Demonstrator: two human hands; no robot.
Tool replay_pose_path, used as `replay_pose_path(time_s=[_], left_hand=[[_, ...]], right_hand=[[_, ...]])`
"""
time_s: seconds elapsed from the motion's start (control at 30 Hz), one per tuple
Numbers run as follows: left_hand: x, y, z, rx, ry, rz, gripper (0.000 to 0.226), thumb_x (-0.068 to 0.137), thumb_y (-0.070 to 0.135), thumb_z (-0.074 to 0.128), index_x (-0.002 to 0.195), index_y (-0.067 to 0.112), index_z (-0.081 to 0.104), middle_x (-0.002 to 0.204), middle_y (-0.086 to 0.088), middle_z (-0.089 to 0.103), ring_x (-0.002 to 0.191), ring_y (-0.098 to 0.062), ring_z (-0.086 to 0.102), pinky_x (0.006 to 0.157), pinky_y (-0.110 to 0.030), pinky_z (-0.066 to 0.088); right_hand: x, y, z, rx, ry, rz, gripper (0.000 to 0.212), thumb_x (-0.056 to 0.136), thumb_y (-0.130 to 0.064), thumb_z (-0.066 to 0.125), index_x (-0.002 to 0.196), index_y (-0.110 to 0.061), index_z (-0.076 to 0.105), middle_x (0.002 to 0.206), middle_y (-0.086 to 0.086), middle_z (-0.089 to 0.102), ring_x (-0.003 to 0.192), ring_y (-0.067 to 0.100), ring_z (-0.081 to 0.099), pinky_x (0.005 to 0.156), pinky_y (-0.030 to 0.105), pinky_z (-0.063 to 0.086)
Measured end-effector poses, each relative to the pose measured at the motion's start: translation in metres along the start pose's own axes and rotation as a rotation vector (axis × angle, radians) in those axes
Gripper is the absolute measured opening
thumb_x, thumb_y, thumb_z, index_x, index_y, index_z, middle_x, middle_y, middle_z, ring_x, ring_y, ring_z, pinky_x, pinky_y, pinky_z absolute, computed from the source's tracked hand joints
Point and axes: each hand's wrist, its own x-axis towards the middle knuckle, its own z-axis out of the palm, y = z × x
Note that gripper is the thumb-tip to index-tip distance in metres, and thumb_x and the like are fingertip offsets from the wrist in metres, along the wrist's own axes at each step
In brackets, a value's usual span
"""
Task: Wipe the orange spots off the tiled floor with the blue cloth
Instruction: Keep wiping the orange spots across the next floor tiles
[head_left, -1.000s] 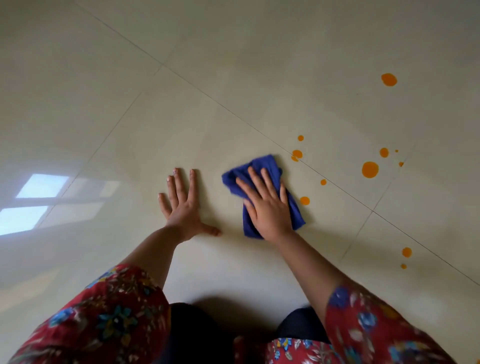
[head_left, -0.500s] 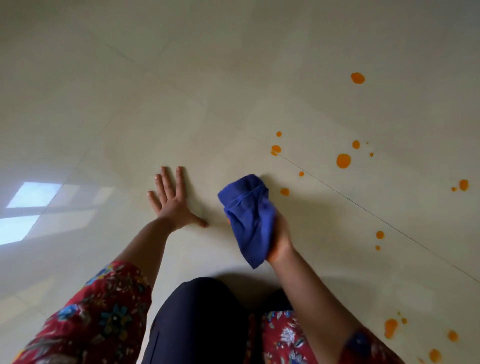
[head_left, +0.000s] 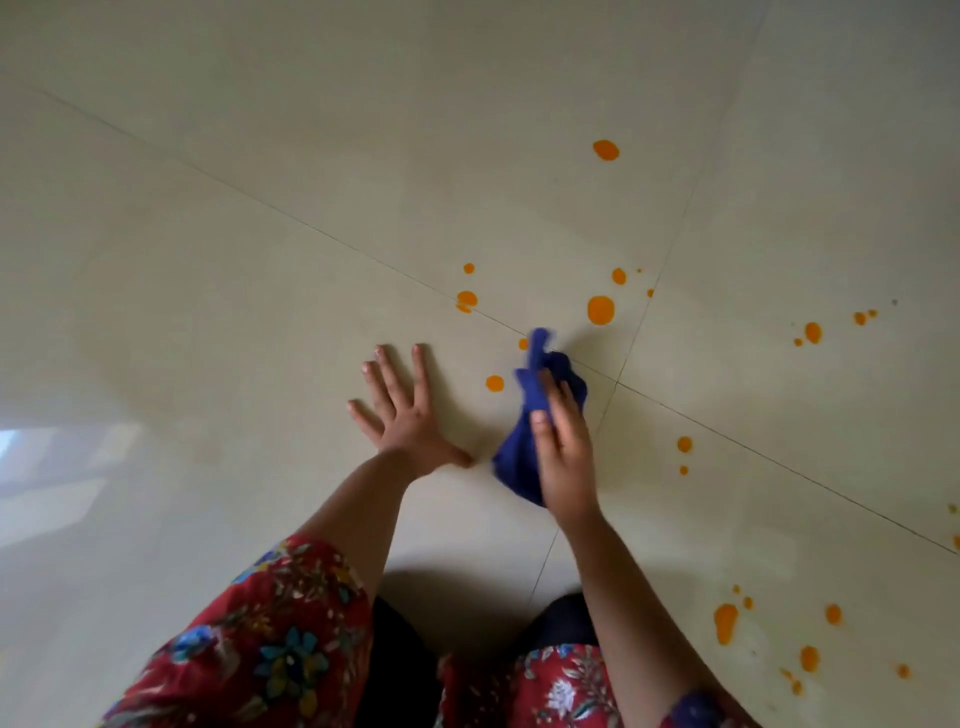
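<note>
Blue cloth (head_left: 529, 397) bunched, gripped in the right hand (head_left: 565, 460), spilling out toward the hand's eleven o'clock, orange spot (head_left: 494, 383) just beside at the cloth's nine o'clock, left hand (head_left: 402, 415) beyond it, flat and spread-fingered on the tiled floor (head_left: 249, 218)

From here I see a pale, glossy tiled floor (head_left: 234, 234). Its grout lines (head_left: 311, 228) cross just right of the right grip (head_left: 563, 457). Orange spots (head_left: 466, 299) are scattered on the floor. A small spot (head_left: 494, 383) lies just left of that grip and a large spot (head_left: 601, 310) just beyond it. A far spot (head_left: 605, 150) lies well beyond. A side cluster (head_left: 813, 332) sits well off to the right, and a near cluster (head_left: 725, 623) is back toward me. The left grip (head_left: 405, 421) lies flat on the floor, fingers spread, just left of the right one. I cannot tell whether the blue cloth (head_left: 514, 462) touches the floor.
</note>
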Motion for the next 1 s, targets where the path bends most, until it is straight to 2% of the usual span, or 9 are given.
replay_pose_path(time_s=[0.07, 0.13, 0.2, 0.33, 0.4, 0.53, 0.7, 0.9, 1.0], left_hand=[[0.000, 0.000, 0.002, 0.014, 0.009, -0.005, 0.161, 0.040, 0.057, 0.085, 0.129, 0.042, -0.048, 0.122, 0.003, -0.067, 0.113, -0.021, -0.061, 0.104, -0.060, -0.020], [0.003, 0.002, 0.003, 0.029, -0.002, -0.027, 0.160, 0.044, 0.050, 0.086, 0.129, 0.041, -0.049, 0.120, 0.002, -0.068, 0.114, -0.022, -0.061, 0.104, -0.061, -0.020], [0.004, 0.002, 0.001, 0.054, -0.032, -0.029, 0.158, 0.047, 0.040, 0.086, 0.128, 0.040, -0.050, 0.117, 0.001, -0.070, 0.112, -0.024, -0.061, 0.105, -0.062, -0.019], [0.001, 0.005, -0.005, 0.062, -0.087, -0.031, 0.163, 0.045, 0.041, 0.089, 0.125, 0.040, -0.053, 0.113, -0.002, -0.071, 0.110, -0.027, -0.062, 0.103, -0.060, -0.022], [-0.002, 0.006, -0.007, 0.052, -0.082, -0.023, 0.164, 0.043, 0.044, 0.090, 0.125, 0.040, -0.052, 0.114, -0.001, -0.070, 0.110, -0.027, -0.062, 0.104, -0.060, -0.022], [-0.003, 0.008, -0.007, 0.055, -0.087, -0.023, 0.166, 0.042, 0.044, 0.091, 0.124, 0.041, -0.053, 0.116, 0.000, -0.071, 0.111, -0.025, -0.062, 0.104, -0.060, -0.022], [-0.003, 0.008, -0.006, 0.052, -0.076, -0.036, 0.166, 0.041, 0.042, 0.093, 0.127, 0.042, -0.049, 0.115, 0.000, -0.070, 0.113, -0.027, -0.060, 0.105, -0.061, -0.021], [-0.002, 0.006, -0.005, 0.050, -0.070, -0.023, 0.166, 0.039, 0.043, 0.091, 0.128, 0.042, -0.050, 0.117, 0.001, -0.070, 0.113, -0.025, -0.062, 0.103, -0.060, -0.024], [-0.003, 0.007, -0.006, 0.061, -0.075, -0.024, 0.165, 0.041, 0.044, 0.091, 0.124, 0.043, -0.052, 0.115, 0.001, -0.071, 0.112, -0.026, -0.062, 0.102, -0.059, -0.024]], right_hand=[[0.009, 0.014, 0.028, -0.550, -0.058, -0.173, 0.048, 0.100, -0.042, 0.034, 0.145, -0.029, 0.043, 0.157, 0.002, 0.031, 0.146, 0.030, 0.023, 0.116, 0.050, 0.018], [0.026, 0.016, 0.050, -0.784, -0.050, -0.174, 0.052, 0.099, -0.048, 0.030, 0.149, -0.037, 0.029, 0.161, -0.001, 0.019, 0.148, 0.033, 0.013, 0.115, 0.059, 0.009], [0.036, 0.019, 0.061, -0.813, -0.077, -0.207, 0.052, 0.100, -0.048, 0.026, 0.151, -0.038, 0.021, 0.161, -0.005, 0.017, 0.149, 0.030, 0.011, 0.115, 0.063, 0.008], [0.004, 0.055, 0.045, -0.860, -0.275, -0.529, 0.053, 0.101, -0.052, 0.019, 0.152, -0.039, 0.015, 0.162, -0.012, 0.011, 0.150, 0.026, 0.005, 0.116, 0.060, 0.010], [0.013, 0.062, 0.034, -0.831, -0.209, -0.487, 0.051, 0.102, -0.049, 0.020, 0.151, -0.040, 0.020, 0.160, -0.014, 0.016, 0.149, 0.023, 0.012, 0.117, 0.056, 0.014], [0.063, 0.017, 0.065, -0.739, 0.053, -0.146, 0.050, 0.100, -0.045, 0.030, 0.149, -0.035, 0.031, 0.157, -0.010, 0.028, 0.147, 0.021, 0.024, 0.118, 0.053, 0.014], [0.028, 0.035, 0.060, -0.780, -0.090, -0.426, 0.049, 0.102, -0.042, 0.030, 0.149, -0.032, 0.033, 0.157, -0.008, 0.030, 0.145, 0.020, 0.027, 0.116, 0.049, 0.024], [0.102, 0.007, 0.064, -0.690, 0.061, -0.097, 0.052, 0.101, -0.045, 0.026, 0.151, -0.033, 0.024, 0.159, -0.011, 0.022, 0.148, 0.017, 0.019, 0.120, 0.047, 0.010], [0.090, 0.006, 0.076, -0.704, -0.019, -0.238, 0.054, 0.101, -0.046, 0.027, 0.152, -0.031, 0.024, 0.159, -0.009, 0.022, 0.148, 0.019, 0.018, 0.120, 0.048, 0.011]])
